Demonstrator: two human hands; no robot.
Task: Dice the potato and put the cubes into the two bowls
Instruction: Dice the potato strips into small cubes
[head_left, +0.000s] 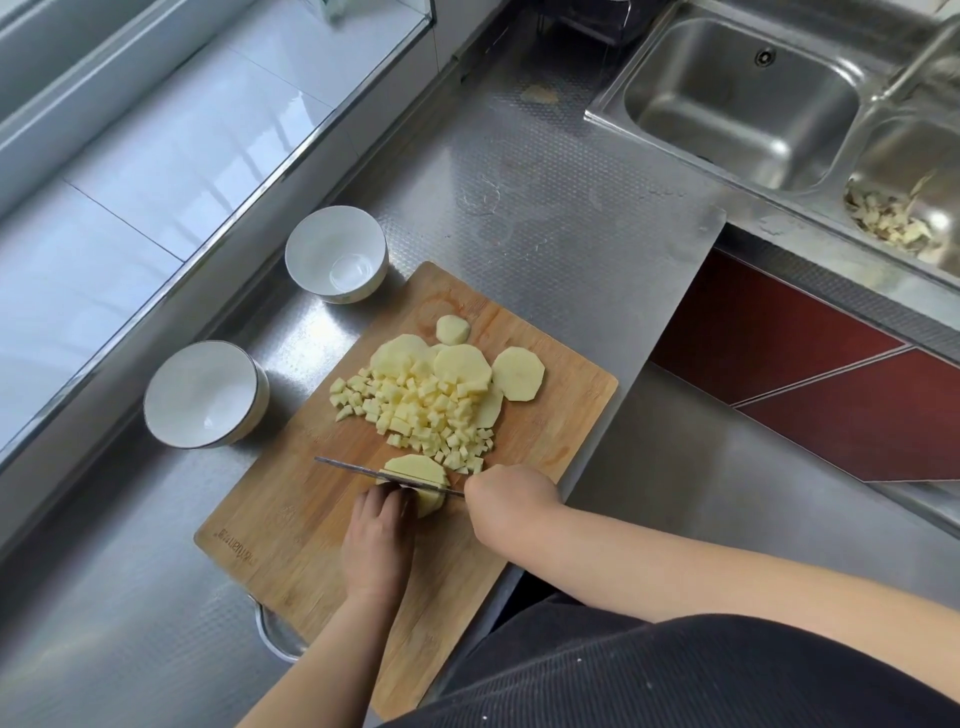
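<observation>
Nearest you: dark apron or clothing at the bottom edge, both bare forearms reaching out over the board (322, 525), a wooden board lying at an angle on the steel worktop (545, 208).

Your left hand (379, 540) rests palm-down on the board, fingers curled onto the potato stack (423, 483); grip clenched on that stack, holding it in place. The stack is several slices laid together, cut faces pale yellow.

Your right hand (506, 493) is just right of the stack. Grip grasping the knife (374, 475); handle is hidden inside the fist. Blade runs leftward from the fist, across the top of the stack, tip out past your left fingers. Edge sits in the potato.

Just beyond the blade: pile of cubes (421, 415), spread across the middle of the board, some strays at the left fringe. Behind and to the right of the cubes: uncut round slices (483, 366), overlapping, one lying apart at right, plus a small end piece (453, 329) farthest up the board.

Left of the board on the worktop: near bowl (205, 395), white, no cubes inside. Far bowl (336, 253), white, close to the board's upper corner, also holding no cubes.

Far right: double steel sink (737, 98); peelings (893, 218) lie in the right-hand basin.
</observation>
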